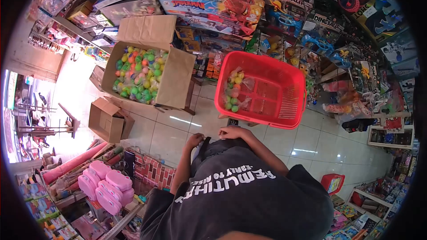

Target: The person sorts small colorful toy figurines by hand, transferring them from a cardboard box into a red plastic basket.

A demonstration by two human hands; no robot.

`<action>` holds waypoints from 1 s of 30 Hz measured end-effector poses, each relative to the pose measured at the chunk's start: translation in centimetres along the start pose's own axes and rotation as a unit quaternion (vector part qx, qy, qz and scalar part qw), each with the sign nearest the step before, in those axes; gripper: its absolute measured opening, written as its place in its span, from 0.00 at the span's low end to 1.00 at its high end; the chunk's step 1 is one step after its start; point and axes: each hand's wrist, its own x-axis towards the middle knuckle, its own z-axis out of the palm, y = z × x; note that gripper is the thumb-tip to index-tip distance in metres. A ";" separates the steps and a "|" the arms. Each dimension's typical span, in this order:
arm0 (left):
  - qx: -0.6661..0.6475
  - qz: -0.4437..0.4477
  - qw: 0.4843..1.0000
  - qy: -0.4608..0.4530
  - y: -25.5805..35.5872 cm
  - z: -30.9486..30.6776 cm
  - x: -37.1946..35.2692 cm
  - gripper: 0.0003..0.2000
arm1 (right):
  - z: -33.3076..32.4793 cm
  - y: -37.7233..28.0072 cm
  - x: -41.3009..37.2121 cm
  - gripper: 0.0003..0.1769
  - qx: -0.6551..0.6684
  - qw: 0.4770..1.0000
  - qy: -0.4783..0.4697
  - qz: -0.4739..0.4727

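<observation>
My left hand [195, 140] is in front of my lap, fingers curled beside a black strap [204, 147]. Whatever it may pinch is too small to make out. A short way to the right, my right hand [233, 132] rests over the dark cloth at my lap, its fingers bent inward; anything in them is hidden. Beyond the hands stands a red plastic basket [293, 100], with bagged colourful balls [233, 90] along its left side. To its left, an open cardboard box [178, 80] is filled with many bagged balls [140, 73].
A smaller open cardboard box [104, 120] stands on the tiled floor [167, 140]. Pink cases [109, 186] and rolled material [73, 164] are at lower left. Boxed toys [213, 9] are stacked behind, packaged toys [324, 31] fill the right, and a white rack [389, 138] stands there.
</observation>
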 end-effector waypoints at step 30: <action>-0.152 -0.035 0.975 0.156 -18.9 -12.2 -11.7 0.15 | 9.8 -2.4 18.8 0.22 0.061 0.980 0.143 0.123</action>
